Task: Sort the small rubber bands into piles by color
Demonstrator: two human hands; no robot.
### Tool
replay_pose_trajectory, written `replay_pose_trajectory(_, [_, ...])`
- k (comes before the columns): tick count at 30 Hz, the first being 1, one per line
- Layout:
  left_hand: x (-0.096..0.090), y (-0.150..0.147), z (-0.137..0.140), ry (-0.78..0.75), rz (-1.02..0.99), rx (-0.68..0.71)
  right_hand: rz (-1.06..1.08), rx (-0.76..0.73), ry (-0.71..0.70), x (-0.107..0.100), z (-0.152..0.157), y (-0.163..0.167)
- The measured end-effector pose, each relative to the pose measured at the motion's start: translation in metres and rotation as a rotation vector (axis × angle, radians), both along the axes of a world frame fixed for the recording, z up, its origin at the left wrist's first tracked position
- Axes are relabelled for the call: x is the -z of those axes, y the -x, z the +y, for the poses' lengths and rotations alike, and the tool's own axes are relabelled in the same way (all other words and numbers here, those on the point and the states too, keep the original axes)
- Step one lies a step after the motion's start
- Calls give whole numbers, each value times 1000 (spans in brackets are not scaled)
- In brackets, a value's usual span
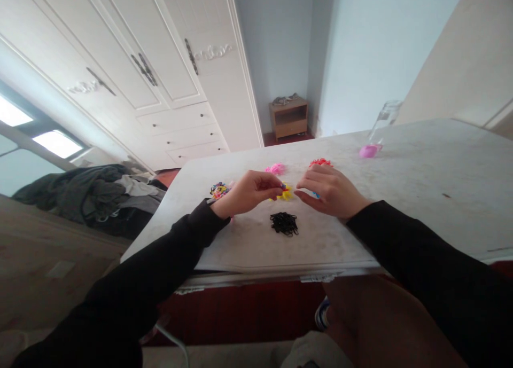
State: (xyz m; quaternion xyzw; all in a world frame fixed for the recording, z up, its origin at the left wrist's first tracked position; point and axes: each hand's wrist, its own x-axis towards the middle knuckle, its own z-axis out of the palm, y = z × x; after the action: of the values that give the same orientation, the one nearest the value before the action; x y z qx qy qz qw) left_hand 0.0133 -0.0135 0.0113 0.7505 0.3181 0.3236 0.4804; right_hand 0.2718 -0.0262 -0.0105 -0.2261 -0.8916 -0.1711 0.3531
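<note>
My left hand (256,189) is closed in a pinch over the middle of the white table (417,197). Small coloured elastic bands (284,187), with some blue and red showing, stick out at its fingertips. Facing it from the right, my right hand (324,189) has curled fingers, with a small gap between thumb and forefinger and nothing visible there. Beneath the hands are partly hidden yellow bands (286,195) and blue bands (316,195). A pile of black elastic bands (284,224) lies nearer me. Mixed bands (219,190) rest beside my left wrist.
Pink bands (275,168) and red bands (320,162) lie farther back. A clear bottle (385,122) with a pink part at one end stands at the back right. Dark clothes (88,197) are heaped left of the table, and a small wooden cabinet (289,119) is beyond it.
</note>
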Motion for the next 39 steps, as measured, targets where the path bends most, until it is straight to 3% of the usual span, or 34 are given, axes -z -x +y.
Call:
replay_pose_trajectory(3, [1,-4,-4,12,-28,-21,-25,-16,-50,-1,-2,2])
replay_pose_trajectory(12, [5,-6,-6,37,-98,3,-54,-19,0,-1,-4,6])
replay_pose_trajectory(20, [4,-8,-11,-4,-50,-4,-58,-33,-45,-3,-7,7])
replay_pose_trajectory(25, [5,-8,-10,4,-42,-29,-38,-14,13,-4,-5,3])
replay_pose_trajectory(28, [7,-6,-8,16,-55,-45,132,80,90,-2,10,-15])
replay_pose_trajectory(32, [8,-3,-6,14,-46,-48,532,418,226,8,38,-53])
replay_pose_trajectory(35, [9,-1,-6,-13,-31,-45,569,569,368,16,53,-69])
replay_pose_trajectory(39, [9,-1,-7,-80,-28,-36,536,592,404,21,59,-64])
